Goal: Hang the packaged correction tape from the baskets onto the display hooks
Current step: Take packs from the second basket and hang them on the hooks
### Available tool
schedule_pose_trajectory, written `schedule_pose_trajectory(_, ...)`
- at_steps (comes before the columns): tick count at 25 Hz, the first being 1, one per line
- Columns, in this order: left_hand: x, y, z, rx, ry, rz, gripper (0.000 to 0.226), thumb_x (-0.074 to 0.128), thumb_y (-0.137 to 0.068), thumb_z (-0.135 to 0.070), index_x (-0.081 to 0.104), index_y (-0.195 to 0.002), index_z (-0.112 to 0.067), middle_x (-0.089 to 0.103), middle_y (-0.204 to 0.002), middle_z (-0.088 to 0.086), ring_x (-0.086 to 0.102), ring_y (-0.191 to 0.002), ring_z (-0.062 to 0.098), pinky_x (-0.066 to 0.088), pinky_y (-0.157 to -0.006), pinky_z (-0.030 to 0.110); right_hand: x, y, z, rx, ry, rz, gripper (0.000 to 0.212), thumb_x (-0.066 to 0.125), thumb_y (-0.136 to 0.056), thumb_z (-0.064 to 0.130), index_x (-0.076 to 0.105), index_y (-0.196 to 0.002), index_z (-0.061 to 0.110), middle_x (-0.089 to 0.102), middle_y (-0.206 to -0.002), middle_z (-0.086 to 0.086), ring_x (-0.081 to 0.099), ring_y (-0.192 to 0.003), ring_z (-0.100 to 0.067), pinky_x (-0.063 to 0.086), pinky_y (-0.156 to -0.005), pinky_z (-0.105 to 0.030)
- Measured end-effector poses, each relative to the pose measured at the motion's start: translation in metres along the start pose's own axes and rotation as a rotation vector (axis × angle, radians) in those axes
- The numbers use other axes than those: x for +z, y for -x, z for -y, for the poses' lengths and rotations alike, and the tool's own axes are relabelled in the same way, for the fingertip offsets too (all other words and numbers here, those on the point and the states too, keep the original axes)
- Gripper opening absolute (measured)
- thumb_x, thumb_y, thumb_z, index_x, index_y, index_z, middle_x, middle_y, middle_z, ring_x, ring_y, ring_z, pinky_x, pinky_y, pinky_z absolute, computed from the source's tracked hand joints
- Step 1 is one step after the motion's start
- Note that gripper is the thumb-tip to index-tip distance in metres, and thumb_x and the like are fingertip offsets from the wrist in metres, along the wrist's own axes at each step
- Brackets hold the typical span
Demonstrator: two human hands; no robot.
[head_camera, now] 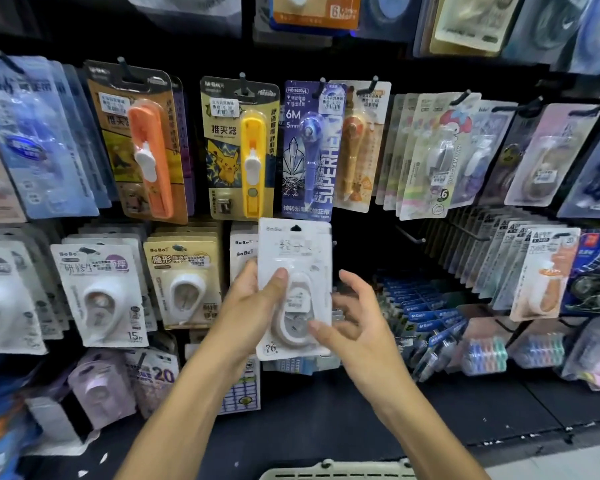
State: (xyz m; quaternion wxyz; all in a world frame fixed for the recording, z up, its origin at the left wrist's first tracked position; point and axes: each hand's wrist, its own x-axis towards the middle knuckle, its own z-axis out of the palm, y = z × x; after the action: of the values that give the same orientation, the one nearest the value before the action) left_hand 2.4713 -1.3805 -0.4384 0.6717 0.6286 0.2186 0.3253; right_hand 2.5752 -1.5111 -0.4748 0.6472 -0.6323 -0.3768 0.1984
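Basket rim (336,472), pale and slotted, sits nearest me at the bottom edge, just below my forearms. Above it my two bare arms reach forward to the display. My left hand (253,299) grips the white correction tape pack (293,289) along its left edge, thumb pressed flat on the front over the clear blister and the other fingers curled behind the card. My right hand (355,318) is at the pack's right edge with the fingers loosely spread and half curled; the thumb tip touches the lower right of the blister, but I cannot tell whether the fingers behind actually pinch the card. The pack stands upright, held in the air in front of the middle row, its black hang hole at the top not on any peg. Just behind it to the left hang matching white BoBo packs (243,251), and beside those a yellow-carded pack (184,282) and a white pack (101,292) marked 15m. To the right of my pack a bare hook (411,235) sticks out, with a gap in the row behind it. Farther right are rows of grey-carded tapes (520,251). On the row above hang an orange clip pusher (149,157), a yellow one (253,164) and a purple 6M tape card (310,150).
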Motion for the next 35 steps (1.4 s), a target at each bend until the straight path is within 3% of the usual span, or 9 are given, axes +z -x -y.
schedule_pose_trajectory(3,-0.003,-0.001,0.002,0.112,-0.302,0.084,0.026,0.057,-0.104,-0.033,0.06,-0.13,-0.036,0.07,-0.126,-0.021,0.065,-0.121,0.009,0.05,-0.106,0.041,0.0,0.003,-0.007,-0.01,-0.092,-0.059,0.067,0.072,-0.091,0.006,0.044,-0.135,0.048,0.074,-0.115,0.009,0.074,-0.096,-0.012,0.059,-0.071,-0.024)
schedule_pose_trajectory(5,-0.014,-0.001,0.003,0.21,-0.713,-0.018,0.044,0.057,-0.103,-0.034,0.047,-0.146,-0.038,0.049,-0.144,-0.028,0.044,-0.137,0.004,0.034,-0.113,0.03,-0.011,0.002,-0.008,0.025,-0.123,-0.174,0.062,0.067,-0.094,0.008,0.047,-0.134,0.05,0.075,-0.108,0.009,0.074,-0.08,-0.009,0.055,-0.052,-0.024)
schedule_pose_trajectory(7,-0.023,-0.002,0.003,0.229,-0.929,-0.052,0.057,0.055,-0.103,-0.029,0.036,-0.156,-0.033,0.029,-0.162,-0.019,0.023,-0.151,0.007,0.018,-0.121,0.031,-0.02,0.007,-0.012,0.054,-0.038,-0.239,0.051,0.065,-0.097,0.016,0.056,-0.127,0.056,0.074,-0.104,0.018,0.068,-0.07,-0.004,0.05,-0.051,-0.024)
schedule_pose_trajectory(10,-0.028,0.0,0.002,0.189,-0.967,0.02,0.062,0.055,-0.103,-0.03,0.03,-0.159,-0.033,0.015,-0.17,-0.016,0.01,-0.156,0.006,0.011,-0.125,0.033,-0.027,0.011,-0.019,0.084,0.049,-0.322,0.038,0.065,-0.096,0.027,0.064,-0.115,0.06,0.067,-0.121,0.026,0.064,-0.098,-0.009,0.05,-0.075,-0.033)
schedule_pose_trajectory(18,-0.031,0.004,0.003,0.164,-1.176,0.059,0.069,0.052,-0.103,-0.037,0.017,-0.162,-0.036,-0.006,-0.17,-0.018,-0.007,-0.158,0.01,0.005,-0.129,0.047,-0.036,0.03,-0.005,0.014,-0.134,-0.237,0.029,0.068,-0.082,0.029,0.075,-0.109,0.038,0.076,-0.105,0.011,0.066,-0.076,-0.002,0.045,-0.054,-0.017)
schedule_pose_trajectory(23,-0.03,0.006,0.002,0.174,-1.172,0.071,0.067,0.051,-0.104,-0.036,0.017,-0.162,-0.038,-0.008,-0.169,-0.019,-0.008,-0.157,0.009,0.004,-0.129,0.049,-0.019,0.003,0.01,0.076,0.084,-0.383,0.023,0.067,-0.087,0.03,0.074,-0.098,0.049,0.072,-0.112,0.019,0.066,-0.102,-0.009,0.053,-0.089,-0.037)
schedule_pose_trajectory(27,-0.034,0.007,0.002,0.179,-1.115,0.065,0.069,0.056,-0.102,-0.036,0.021,-0.161,-0.037,0.0,-0.17,-0.018,-0.005,-0.158,0.008,0.006,-0.129,0.049,-0.018,0.01,0.02,0.099,0.106,-0.448,0.027,0.061,-0.071,0.043,0.074,-0.093,0.051,0.073,-0.109,0.023,0.067,-0.106,-0.005,0.054,-0.095,-0.04)
schedule_pose_trajectory(31,-0.037,0.011,0.001,0.203,-1.104,0.049,0.07,0.057,-0.102,-0.036,0.021,-0.161,-0.037,0.003,-0.171,-0.014,-0.003,-0.158,0.009,0.004,-0.129,0.047,-0.013,0.009,0.016,0.079,0.204,-0.332,0.03,0.067,-0.089,0.033,0.068,-0.113,0.049,0.063,-0.119,0.026,0.062,-0.115,-0.005,0.052,-0.096,-0.034)
schedule_pose_trajectory(35,-0.036,0.024,-0.002,0.232,-1.121,0.049,0.065,0.062,-0.1,-0.031,0.034,-0.159,-0.029,0.02,-0.17,-0.005,0.014,-0.157,0.016,0.013,-0.128,0.043,-0.011,-0.013,0.01,0.283,-0.087,-0.119,0.073,0.065,-0.093,-0.002,0.037,-0.153,0.029,0.039,-0.154,0.004,0.06,-0.12,-0.015,0.053,-0.099,-0.036)
